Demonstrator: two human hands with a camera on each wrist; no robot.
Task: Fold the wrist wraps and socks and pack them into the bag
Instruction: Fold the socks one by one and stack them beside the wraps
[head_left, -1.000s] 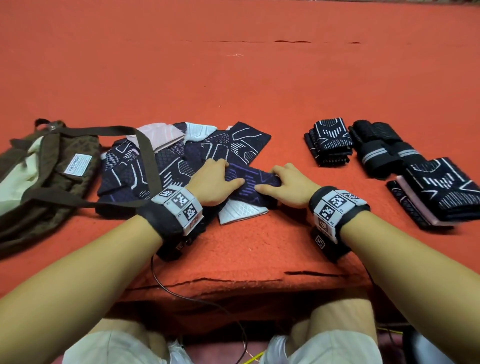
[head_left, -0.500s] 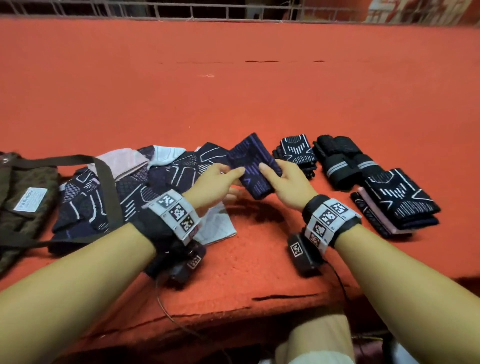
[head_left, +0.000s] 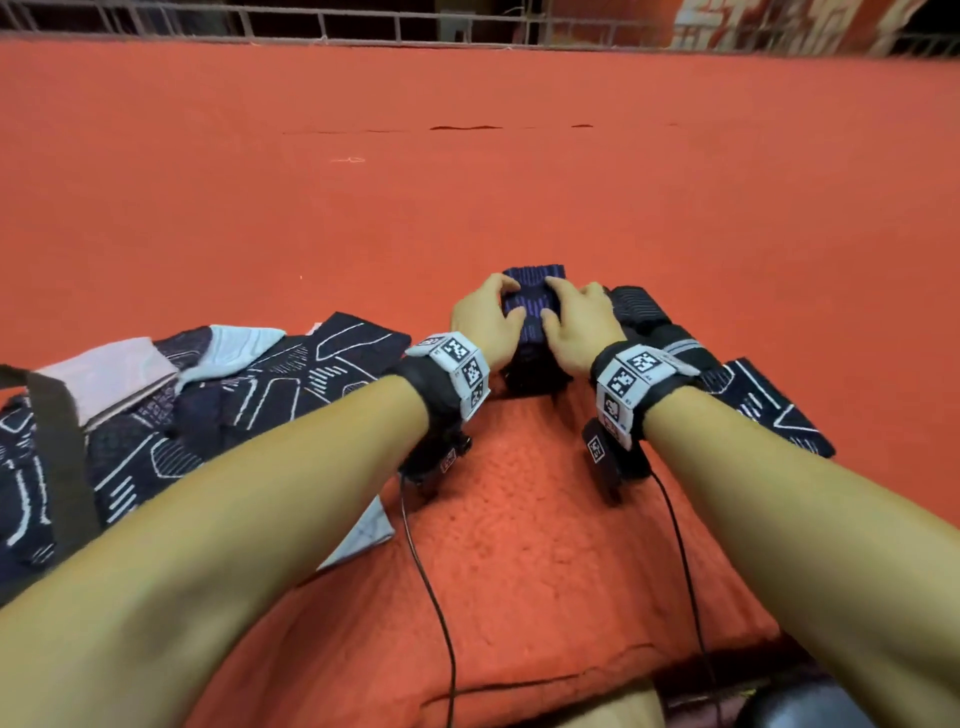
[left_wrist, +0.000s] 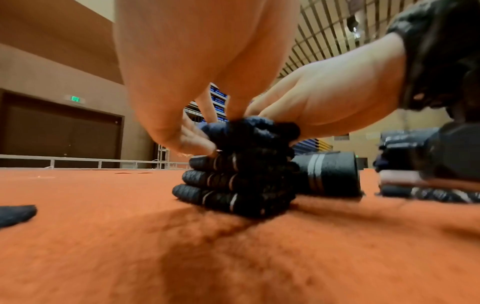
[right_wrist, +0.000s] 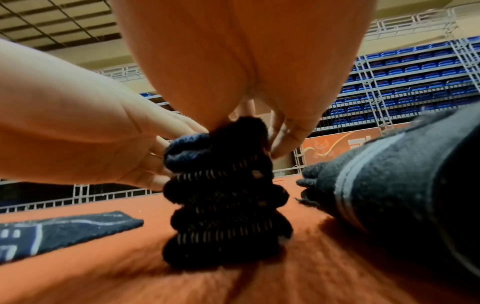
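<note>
A folded navy sock with purple marks lies on top of a stack of folded socks, in the middle of the orange mat. My left hand grips its left side and my right hand grips its right side, thumbs toward me and fingers curled over the top. In the wrist views the top sock is pinched between both hands above three patterned folded ones. Rolled black wrist wraps lie just right of the stack. Of the bag only the dark strap shows at the left edge.
A heap of unfolded dark patterned socks with white and pink ones spreads under my left forearm. More folded patterned socks lie right of my right wrist. The orange mat stretches far ahead to a metal railing.
Both hands lifted the folded navy sock off the mat near me, carried it forward and right, and now hold it down on the stack of folded socks beside the wrist wraps.
</note>
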